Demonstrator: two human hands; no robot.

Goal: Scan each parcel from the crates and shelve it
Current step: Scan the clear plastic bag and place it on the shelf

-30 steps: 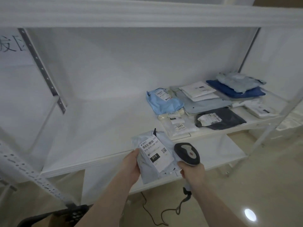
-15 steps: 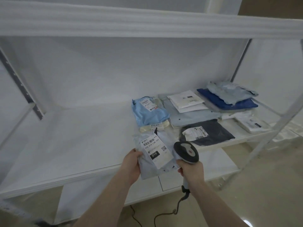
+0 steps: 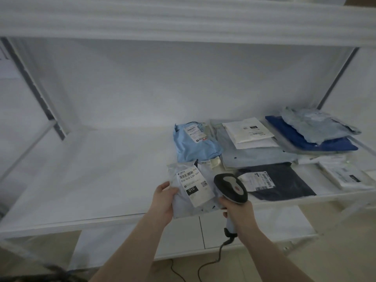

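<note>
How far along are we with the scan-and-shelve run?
Done: several parcels already lie on the shelf, among them a light blue parcel and a dark navy parcel. In hand: the left hand holds a clear labelled parcel over the shelf edge; the right hand grips the scanner. Left: setting it down. The crates are out of view.

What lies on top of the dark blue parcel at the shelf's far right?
A crumpled light blue-grey parcel lies across the dark blue parcel, covering most of its top; any label beneath is hidden.
</note>
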